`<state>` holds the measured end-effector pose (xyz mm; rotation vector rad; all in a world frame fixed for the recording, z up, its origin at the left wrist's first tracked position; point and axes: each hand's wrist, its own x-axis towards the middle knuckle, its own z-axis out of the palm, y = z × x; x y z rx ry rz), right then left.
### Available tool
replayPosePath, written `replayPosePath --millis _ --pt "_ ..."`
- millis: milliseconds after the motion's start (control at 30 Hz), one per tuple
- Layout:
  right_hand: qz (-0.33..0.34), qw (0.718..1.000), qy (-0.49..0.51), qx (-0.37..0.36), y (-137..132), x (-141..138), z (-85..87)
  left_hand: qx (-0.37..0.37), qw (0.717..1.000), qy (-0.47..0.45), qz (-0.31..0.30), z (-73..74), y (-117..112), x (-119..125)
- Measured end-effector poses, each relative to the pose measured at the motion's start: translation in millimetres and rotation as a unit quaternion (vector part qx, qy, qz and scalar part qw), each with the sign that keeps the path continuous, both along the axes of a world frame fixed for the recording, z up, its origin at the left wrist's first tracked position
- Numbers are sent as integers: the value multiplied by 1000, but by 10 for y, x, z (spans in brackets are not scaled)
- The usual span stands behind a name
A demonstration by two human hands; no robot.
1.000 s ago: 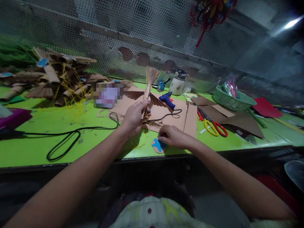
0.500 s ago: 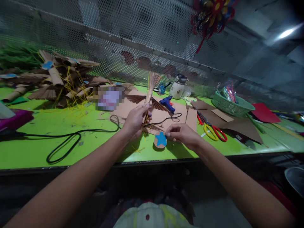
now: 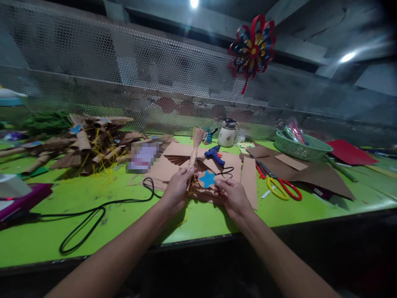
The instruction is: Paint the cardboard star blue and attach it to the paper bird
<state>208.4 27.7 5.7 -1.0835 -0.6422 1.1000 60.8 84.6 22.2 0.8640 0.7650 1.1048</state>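
Observation:
My left hand is closed round the lower end of a brown paper craft figure. It has a rolled paper tube for a body, pleated wings to both sides and a fanned tail pointing away from me. My right hand pinches the edge of a round brown paper disc with a blue star on it. The disc is held up just right of the tube's near end, in front of the right wing; whether the two touch I cannot tell. Yellow string hangs by my left fingers.
A blue glue gun lies on brown paper sheets beyond my hands. Scissors with yellow and red handles lie to the right, near a green basket. Similar paper figures are piled at left, and a black cord loops across the green table.
My right hand has lifted the star disc from near the table's front up beside the figure in my left hand. The camera view has tilted upward.

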Motion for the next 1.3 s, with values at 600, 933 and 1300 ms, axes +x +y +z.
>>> replayPosePath --millis 600,933,1300 --pt "16 983 -178 49 85 131 186 0 1000 1 -26 -118 64 -13" --pt "192 908 -363 85 578 379 977 54 996 8 -72 -154 -11 25" --pt "213 902 -364 92 855 563 1293 71 995 14 -67 -182 -28 52"
